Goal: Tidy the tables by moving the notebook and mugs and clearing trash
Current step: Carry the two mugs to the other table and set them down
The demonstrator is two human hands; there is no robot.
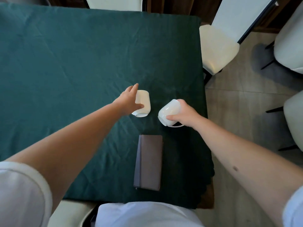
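Note:
Two white mugs are over the green tablecloth [65,63]. My left hand [129,99] grips the left mug [143,104], which is tilted with its base toward me. My right hand [185,113] holds the right mug [168,112], also tilted, its handle low by my palm. Whether either mug touches the cloth I cannot tell. A closed dark brown notebook [149,161] lies flat on the cloth nearer to me, between my forearms.
The table's right edge [205,112] runs close to my right hand, with wood floor [237,104] beyond. White chairs stand at the right [216,48], the far right [293,122] and the back. A chair seat [68,213] is below me.

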